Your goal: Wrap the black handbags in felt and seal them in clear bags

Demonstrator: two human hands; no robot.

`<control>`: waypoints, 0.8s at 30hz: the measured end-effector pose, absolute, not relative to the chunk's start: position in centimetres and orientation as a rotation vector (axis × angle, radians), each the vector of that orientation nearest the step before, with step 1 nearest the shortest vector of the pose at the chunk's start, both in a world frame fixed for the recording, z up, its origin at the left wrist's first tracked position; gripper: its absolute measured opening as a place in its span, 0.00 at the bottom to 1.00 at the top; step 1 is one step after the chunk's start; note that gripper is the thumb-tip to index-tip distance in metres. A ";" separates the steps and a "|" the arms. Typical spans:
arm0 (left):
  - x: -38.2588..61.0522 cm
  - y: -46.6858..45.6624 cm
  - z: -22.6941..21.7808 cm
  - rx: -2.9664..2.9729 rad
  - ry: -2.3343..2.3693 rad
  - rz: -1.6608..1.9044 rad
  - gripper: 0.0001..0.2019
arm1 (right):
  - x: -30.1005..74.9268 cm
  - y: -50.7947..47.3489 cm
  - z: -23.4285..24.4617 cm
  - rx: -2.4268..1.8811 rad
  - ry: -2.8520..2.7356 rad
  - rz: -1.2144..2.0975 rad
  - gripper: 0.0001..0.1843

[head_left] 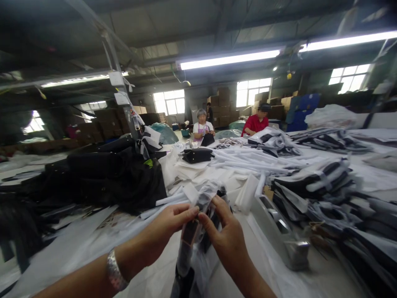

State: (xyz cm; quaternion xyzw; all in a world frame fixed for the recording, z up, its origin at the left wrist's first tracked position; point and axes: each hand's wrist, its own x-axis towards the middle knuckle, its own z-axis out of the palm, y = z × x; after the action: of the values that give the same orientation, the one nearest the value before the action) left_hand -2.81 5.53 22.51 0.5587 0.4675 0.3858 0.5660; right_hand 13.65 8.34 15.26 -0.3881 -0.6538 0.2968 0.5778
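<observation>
A black strap wrapped in clear plastic (185, 254) runs up from the bottom of the head view, with a small brown tag (189, 234) on it. My left hand (173, 221) pinches its upper part between thumb and fingers. On the other side, my right hand (225, 227) is closed on the same plastic-covered bundle, its thumb close to my left thumb. Black material shows under the film between the hands, though its exact shape is blurred. Just past my fingertips, crumpled clear film (211, 188) stands up from the bundle.
A grey metal tape dispenser (279, 231) stands to the right, beside stacked plastic-wrapped black pieces (322, 178). Black bags (102, 165) are heaped at left. Ahead lie white paper rolls (248, 159) and a small black bag (197, 155). Two people sit across the table.
</observation>
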 end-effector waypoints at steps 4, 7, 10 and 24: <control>-2.6 6.0 22.8 1.377 1.124 0.884 0.17 | 13.7 7.6 14.4 -0.908 -1.478 0.672 0.32; -2.7 6.1 23.1 1.370 1.116 0.857 0.17 | 15.1 7.2 13.4 -0.876 -1.507 0.606 0.26; -3.2 6.0 23.4 1.339 1.153 0.880 0.17 | 18.3 7.3 10.9 -0.983 -1.529 0.613 0.17; -7.5 5.3 22.8 0.947 1.441 1.130 0.23 | 25.1 19.2 0.3 -1.608 -1.889 0.522 0.10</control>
State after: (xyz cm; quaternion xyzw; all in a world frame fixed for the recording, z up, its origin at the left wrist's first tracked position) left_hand -7.45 5.32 22.78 0.3938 0.5995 0.4703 0.5141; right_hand 25.09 19.21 0.26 -0.6053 -0.7113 0.1965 0.2986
